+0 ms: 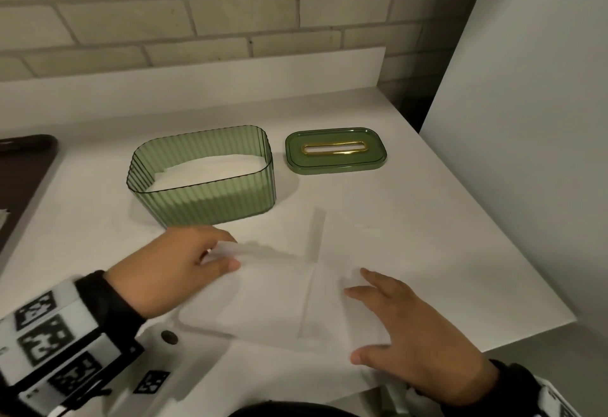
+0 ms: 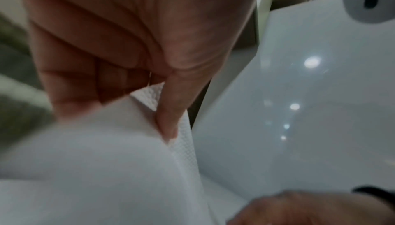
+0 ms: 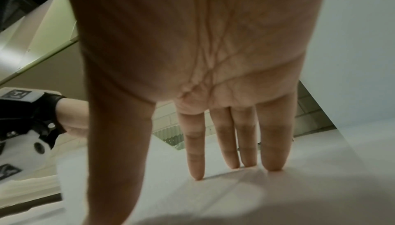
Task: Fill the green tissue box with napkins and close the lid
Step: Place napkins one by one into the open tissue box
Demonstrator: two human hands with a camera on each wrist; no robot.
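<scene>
The ribbed green tissue box [image 1: 210,197] stands open on the white counter with white napkins [image 1: 210,168] inside. Its green lid [image 1: 335,150], with a gold-rimmed slot, lies flat to the box's right. A white napkin [image 1: 279,298] lies spread on the counter in front of the box. My left hand [image 1: 184,268] pinches the napkin's left edge between thumb and curled fingers [image 2: 166,120]. My right hand [image 1: 411,334] lies flat on the napkin's right part, its straight fingers [image 3: 271,144] pressing it down.
A dark tray [image 1: 23,166] sits at the counter's left edge. A tiled wall [image 1: 197,15] rises behind and a white panel [image 1: 526,153] stands at the right. The counter's [image 1: 460,252] right edge runs diagonally close to my right hand.
</scene>
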